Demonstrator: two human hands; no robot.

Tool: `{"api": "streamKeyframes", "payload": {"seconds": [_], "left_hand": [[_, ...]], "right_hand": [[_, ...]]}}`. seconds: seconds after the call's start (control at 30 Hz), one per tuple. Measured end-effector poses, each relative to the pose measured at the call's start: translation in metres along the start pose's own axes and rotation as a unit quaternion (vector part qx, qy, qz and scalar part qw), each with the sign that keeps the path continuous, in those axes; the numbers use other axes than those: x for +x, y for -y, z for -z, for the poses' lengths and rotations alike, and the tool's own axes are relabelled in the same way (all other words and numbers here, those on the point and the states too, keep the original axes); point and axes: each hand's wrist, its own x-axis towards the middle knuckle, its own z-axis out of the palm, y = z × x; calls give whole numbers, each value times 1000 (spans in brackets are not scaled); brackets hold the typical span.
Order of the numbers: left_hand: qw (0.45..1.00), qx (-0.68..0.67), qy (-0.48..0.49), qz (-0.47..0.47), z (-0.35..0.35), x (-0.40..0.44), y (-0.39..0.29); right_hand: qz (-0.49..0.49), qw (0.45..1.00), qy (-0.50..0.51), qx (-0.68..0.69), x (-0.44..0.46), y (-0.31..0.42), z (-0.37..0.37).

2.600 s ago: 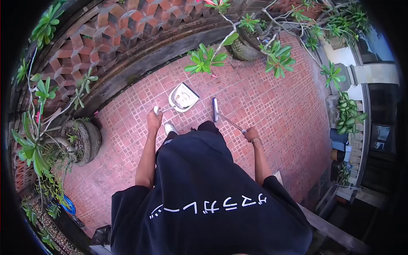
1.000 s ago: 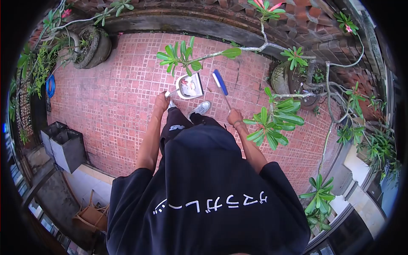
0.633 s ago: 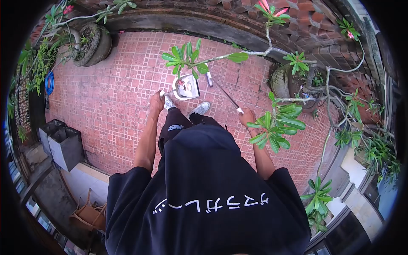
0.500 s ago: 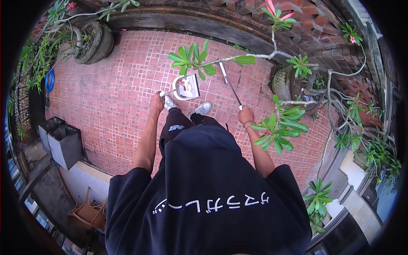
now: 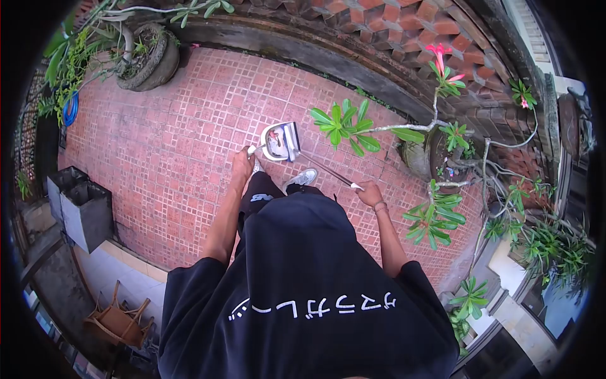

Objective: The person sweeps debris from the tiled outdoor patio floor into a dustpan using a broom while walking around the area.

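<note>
My left hand [image 5: 242,163] is closed around the white-ended handle of a dustpan [image 5: 266,144], which rests on the tiles just ahead of my shoes. Inside the pan lies some mixed litter [image 5: 275,138], pale with a bit of red, too small to name. My right hand [image 5: 370,194] grips the end of a long broom handle [image 5: 324,169]. The broom head [image 5: 291,141] is at the right-hand mouth of the dustpan, overlapping its edge; I cannot tell whether it touches the litter.
Red patterned tiles [image 5: 189,145] surround me. A leafy branch [image 5: 344,126] reaches in from a planter [image 5: 416,155] at right. Another pot [image 5: 151,66] stands at upper left, grey bins [image 5: 91,218] and a wooden chair [image 5: 120,322] lower left. A brick wall [image 5: 379,19] runs along the back.
The broom head has swung left and nearer, from the tiles beyond the dustpan to its mouth. My right hand has moved slightly down in view, still holding the handle. The view has shifted.
</note>
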Motion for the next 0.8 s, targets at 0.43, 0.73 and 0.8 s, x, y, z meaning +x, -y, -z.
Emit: {"api": "streamKeyframes", "payload": {"seconds": [0.43,0.73,0.8], "left_hand": [[997,30,-25,59,96,77,78],[998,2,-19,65,118,96,107],[997,-6,-14,78,122,97,99]], "right_hand": [[-74,981,-88,-153,154,187,-50],[58,992,-40,-109,165,250,-48],[61,992,-50,-101,160,255,-23]]}}
